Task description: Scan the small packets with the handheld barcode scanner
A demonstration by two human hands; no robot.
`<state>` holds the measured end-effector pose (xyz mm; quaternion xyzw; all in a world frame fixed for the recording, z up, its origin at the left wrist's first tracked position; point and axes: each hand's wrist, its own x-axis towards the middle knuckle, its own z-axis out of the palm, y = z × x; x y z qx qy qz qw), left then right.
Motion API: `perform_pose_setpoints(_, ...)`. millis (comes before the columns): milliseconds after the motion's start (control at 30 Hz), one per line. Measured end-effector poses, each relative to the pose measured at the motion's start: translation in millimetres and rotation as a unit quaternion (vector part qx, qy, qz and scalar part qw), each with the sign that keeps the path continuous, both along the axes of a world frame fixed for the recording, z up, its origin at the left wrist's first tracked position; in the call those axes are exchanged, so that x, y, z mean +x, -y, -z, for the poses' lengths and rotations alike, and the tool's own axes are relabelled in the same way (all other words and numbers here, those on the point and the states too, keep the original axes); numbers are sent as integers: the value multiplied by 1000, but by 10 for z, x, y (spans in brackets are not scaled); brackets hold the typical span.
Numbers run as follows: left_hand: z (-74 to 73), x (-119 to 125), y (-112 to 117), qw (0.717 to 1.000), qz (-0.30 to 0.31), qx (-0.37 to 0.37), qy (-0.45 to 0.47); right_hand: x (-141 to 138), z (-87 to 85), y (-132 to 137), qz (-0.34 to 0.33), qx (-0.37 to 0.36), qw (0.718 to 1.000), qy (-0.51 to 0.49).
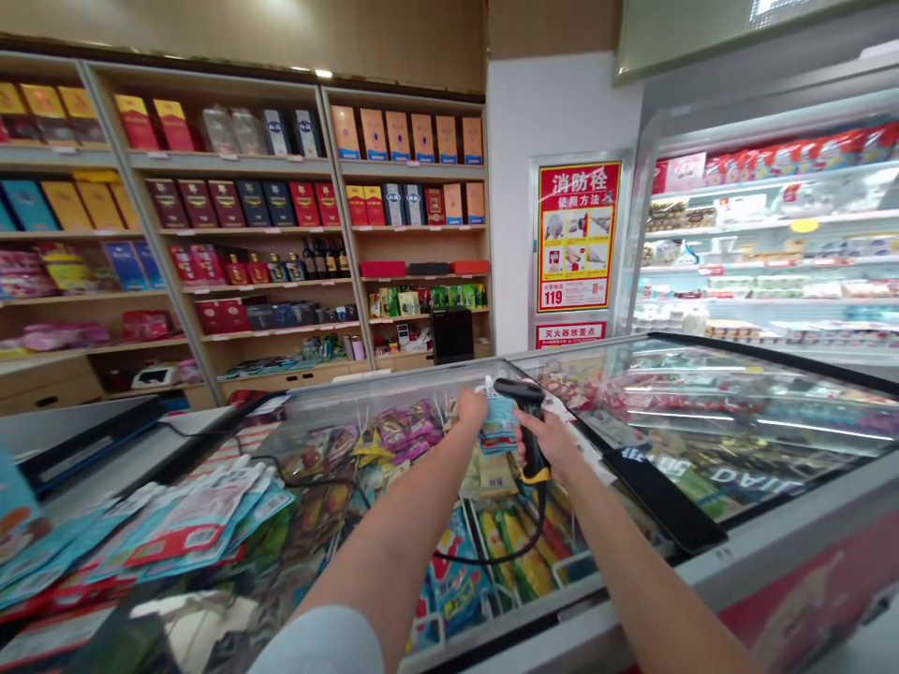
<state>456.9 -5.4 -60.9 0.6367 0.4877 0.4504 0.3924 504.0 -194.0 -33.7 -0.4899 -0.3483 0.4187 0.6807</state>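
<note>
My right hand is closed around the grip of a black barcode scanner, with a touch of yellow at its base. A dark cable hangs from it and loops to the left over the freezer. My left hand grips a light blue pouch with a white spout, close beside the scanner head; its fingers are partly hidden. Both hands are above the chest freezer, over its glass top. Similar blue, white and red spouted pouches lie in an overlapping pile at the left.
Packaged frozen goods show in the freezer under my arms. A black flat panel lies along the right freezer's edge. Wall shelves with boxes and bottles stand behind. A lit display fridge is at the right, beside a red poster.
</note>
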Motion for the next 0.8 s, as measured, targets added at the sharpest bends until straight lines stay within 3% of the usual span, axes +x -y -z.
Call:
perform_pose_setpoints(100,63,-11,27,998,-18,-5,-55,9,66,14,0,-1,1000,7)
perform_pose_setpoints(200,83,-12,55,998,-23,1,-53,10,105,21,-3,-5,1000,11)
perform_pose_setpoints(500,-27,-169,144,998,-24,-22,-47,-96,113,-10,4,-25,1000,13)
perform_pose_setpoints(633,-82,-621,168,998,-34,19,-40,-296,86,-45,-13,-38,999,34)
perform_pose_setpoints(800,-183,-1746,101,980,-76,145,-115,-689,52,-200,-71,-35,996,30)
